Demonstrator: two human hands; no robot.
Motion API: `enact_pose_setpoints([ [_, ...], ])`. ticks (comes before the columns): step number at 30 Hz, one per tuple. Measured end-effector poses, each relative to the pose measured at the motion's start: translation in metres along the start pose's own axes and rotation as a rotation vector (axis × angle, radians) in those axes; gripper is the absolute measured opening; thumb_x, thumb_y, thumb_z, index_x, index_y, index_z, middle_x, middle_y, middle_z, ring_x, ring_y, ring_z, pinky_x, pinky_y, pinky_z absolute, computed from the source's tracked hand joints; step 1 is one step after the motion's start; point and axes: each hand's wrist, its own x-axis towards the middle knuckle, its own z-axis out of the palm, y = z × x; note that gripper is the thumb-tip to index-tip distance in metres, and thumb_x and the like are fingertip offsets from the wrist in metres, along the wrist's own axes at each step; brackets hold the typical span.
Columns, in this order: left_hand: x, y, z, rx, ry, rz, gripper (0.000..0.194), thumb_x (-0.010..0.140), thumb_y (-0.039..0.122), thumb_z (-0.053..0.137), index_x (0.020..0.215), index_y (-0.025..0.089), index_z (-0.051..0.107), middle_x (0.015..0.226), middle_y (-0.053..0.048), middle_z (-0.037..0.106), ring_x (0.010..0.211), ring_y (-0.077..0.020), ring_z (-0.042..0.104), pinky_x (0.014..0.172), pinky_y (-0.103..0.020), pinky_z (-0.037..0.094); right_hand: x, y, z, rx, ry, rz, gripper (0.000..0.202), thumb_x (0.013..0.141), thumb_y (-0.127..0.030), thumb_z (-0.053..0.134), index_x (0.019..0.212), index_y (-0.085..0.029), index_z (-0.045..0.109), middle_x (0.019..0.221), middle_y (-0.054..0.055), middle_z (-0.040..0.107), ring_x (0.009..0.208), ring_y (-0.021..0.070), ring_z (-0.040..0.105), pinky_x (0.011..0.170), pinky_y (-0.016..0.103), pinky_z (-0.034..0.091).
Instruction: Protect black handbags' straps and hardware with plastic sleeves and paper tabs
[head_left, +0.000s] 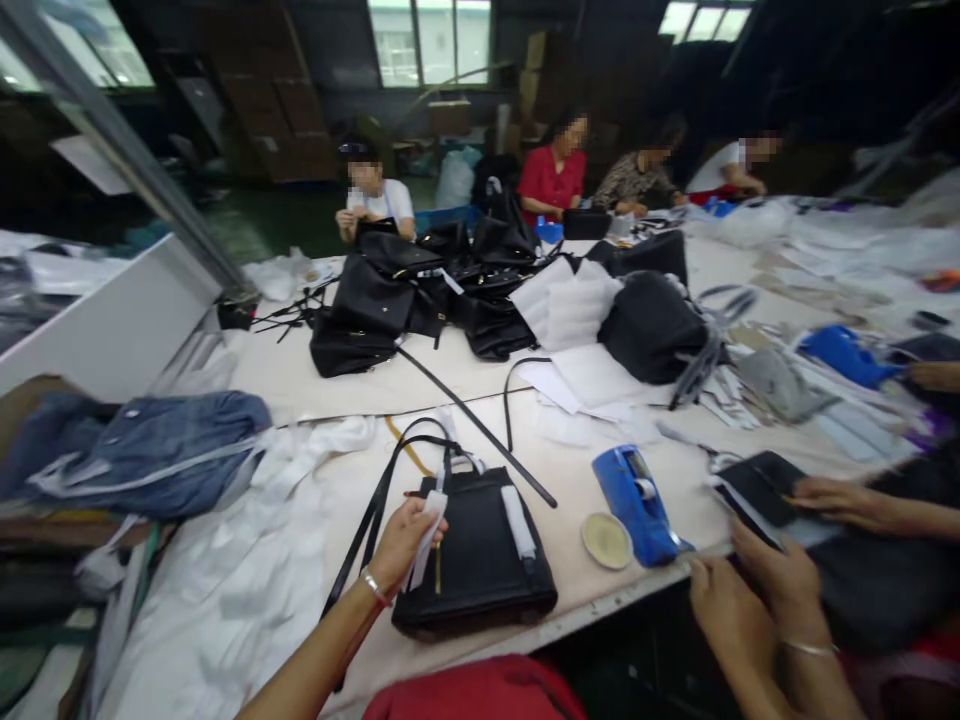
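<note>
A small black handbag (pixel 480 560) lies flat near the table's front edge, its long strap (pixel 375 510) trailing to the left. My left hand (pixel 401 545) rests on the bag's left side and pinches a white paper strip (pixel 427 535). A second white strip (pixel 519 522) lies on the bag's right side. My right hand (pixel 750 600) hovers at the table edge on the right, fingers apart and holding nothing, its fingertips close to a flat black pouch (pixel 761 487). Another person's hand (pixel 836 500) lies on that pouch from the right.
A blue tape dispenser (pixel 637 500) and a round beige lid (pixel 606 540) sit right of the bag. A heap of black bags (pixel 420 290) and white paper (pixel 570 300) fills the table's middle. Denim cloth (pixel 165 440) lies left. Several people sit at the far end.
</note>
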Motion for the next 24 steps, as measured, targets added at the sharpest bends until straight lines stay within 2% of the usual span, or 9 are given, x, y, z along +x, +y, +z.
enact_pose_setpoints([
  [3,0.006,-0.008,-0.004,-0.028,0.021,0.032,0.033,0.074,0.043,0.063,0.084,0.014,0.051,0.072,-0.004,0.065,0.056,-0.0097,0.056,0.054,-0.022,0.043,-0.020,-0.080,-0.008,0.512,-0.096,-0.247,0.032,0.088,-0.042,0.039,0.098,-0.019,0.059,0.085,0.009,0.066,0.073,0.0225,0.062,0.064,0.031,0.047],
  [5,0.006,-0.013,-0.004,-0.031,0.013,0.046,0.032,0.076,0.042,0.062,0.085,0.014,0.050,0.073,-0.004,0.065,0.056,-0.0098,0.056,0.053,-0.022,0.042,-0.041,-0.149,-0.013,0.852,-0.359,-0.446,0.031,0.088,-0.043,0.040,0.095,-0.019,0.059,0.081,0.005,0.065,0.070,0.0182,0.060,0.065,0.028,0.047],
  [6,0.006,-0.015,-0.004,-0.027,0.005,0.052,0.031,0.077,0.042,0.061,0.086,0.015,0.050,0.073,-0.004,0.064,0.057,-0.0099,0.056,0.053,-0.022,0.042,-0.051,-0.183,-0.014,0.934,-0.465,-0.537,0.029,0.088,-0.040,0.041,0.094,-0.019,0.059,0.078,0.003,0.064,0.068,0.0163,0.059,0.064,0.026,0.046],
  [8,0.004,-0.017,-0.004,-0.015,-0.016,0.067,0.029,0.078,0.041,0.059,0.087,0.015,0.049,0.073,-0.004,0.064,0.057,-0.0100,0.056,0.053,-0.022,0.041,-0.065,-0.238,-0.013,1.004,-0.554,-0.670,0.023,0.087,-0.035,0.043,0.090,-0.020,0.060,0.073,0.000,0.062,0.063,0.0138,0.056,0.062,0.024,0.044],
  [10,0.002,-0.015,-0.006,-0.012,-0.038,0.082,0.028,0.080,0.040,0.057,0.088,0.015,0.048,0.073,-0.004,0.063,0.057,-0.0101,0.056,0.053,-0.022,0.041,-0.071,-0.272,-0.009,0.991,-0.563,-0.764,0.019,0.087,-0.030,0.044,0.085,-0.020,0.060,0.069,-0.001,0.059,0.061,0.0128,0.054,0.060,0.023,0.042],
  [13,0.000,-0.011,-0.009,-0.029,-0.057,0.104,0.027,0.083,0.041,0.054,0.089,0.014,0.049,0.074,-0.004,0.063,0.058,-0.0100,0.056,0.053,-0.022,0.041,-0.072,-0.290,-0.001,0.916,-0.498,-0.870,0.017,0.086,-0.024,0.044,0.082,-0.020,0.060,0.070,-0.001,0.058,0.065,0.0135,0.053,0.063,0.024,0.040],
  [18,-0.002,-0.007,-0.014,-0.099,-0.052,0.108,0.025,0.086,0.040,0.050,0.089,0.016,0.047,0.073,-0.002,0.062,0.056,-0.0088,0.054,0.053,-0.021,0.040,-0.069,-0.294,0.010,0.835,-0.389,-0.977,0.017,0.088,-0.022,0.041,0.087,-0.020,0.058,0.083,0.003,0.060,0.079,0.0159,0.055,0.073,0.027,0.040],
  [21,-0.002,-0.006,-0.016,-0.161,-0.077,0.083,0.023,0.086,0.038,0.051,0.090,0.016,0.047,0.073,-0.001,0.061,0.055,-0.0077,0.052,0.053,-0.020,0.039,-0.065,-0.297,0.016,0.882,-0.462,-0.889,0.018,0.086,-0.021,0.046,0.103,-0.021,0.051,0.073,-0.001,0.057,0.068,0.0145,0.055,0.066,0.026,0.041],
  [24,0.000,-0.005,-0.018,-0.286,-0.146,0.052,0.020,0.086,0.035,0.052,0.091,0.016,0.048,0.072,-0.001,0.059,0.054,-0.0063,0.049,0.052,-0.019,0.037,-0.059,-0.301,0.023,1.013,-0.633,-0.770,0.031,0.082,-0.020,0.051,0.112,-0.021,0.042,0.065,-0.006,0.053,0.058,0.0128,0.053,0.057,0.024,0.042],
])
